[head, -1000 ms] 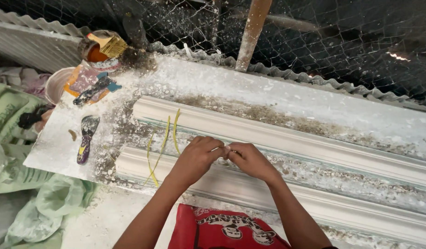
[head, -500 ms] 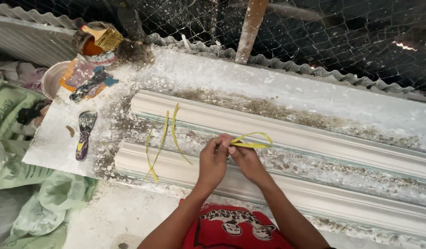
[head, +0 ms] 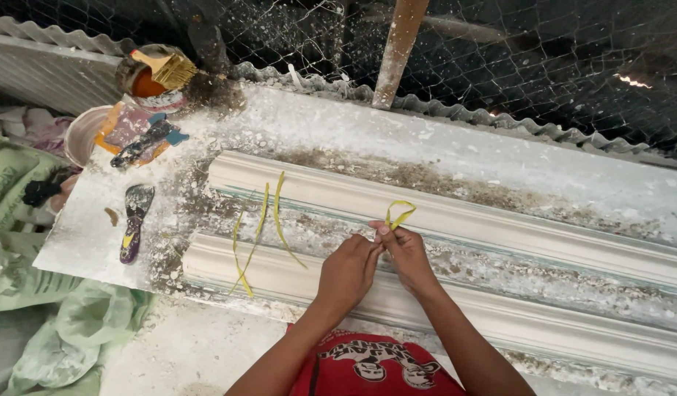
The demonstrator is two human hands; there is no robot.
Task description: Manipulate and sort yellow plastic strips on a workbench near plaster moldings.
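Observation:
My left hand [head: 347,270] and my right hand [head: 406,251] meet over the trough of a long white plaster moulding [head: 499,220]. Both pinch a thin yellow strip [head: 398,213] that curls up into a small loop just above my fingertips. Three more yellow strips [head: 261,229] lie loose across the moulding to the left of my hands. The moulding has two raised white ridges with a gritty, speckled channel between them. It rests on a white, plaster-dusted board [head: 82,235].
At the board's left end lie a dirty putty knife [head: 134,220], a scraper [head: 144,139], a brush on a tin [head: 159,70] and a white bowl [head: 83,132]. Green sacks [head: 16,220] sit left. Wire mesh [head: 536,59] and a wooden post [head: 398,44] stand behind.
My hands moved right along the moulding, away from the loose strips. The yellow strip they hold has been bent from a flat piece into a small raised loop.

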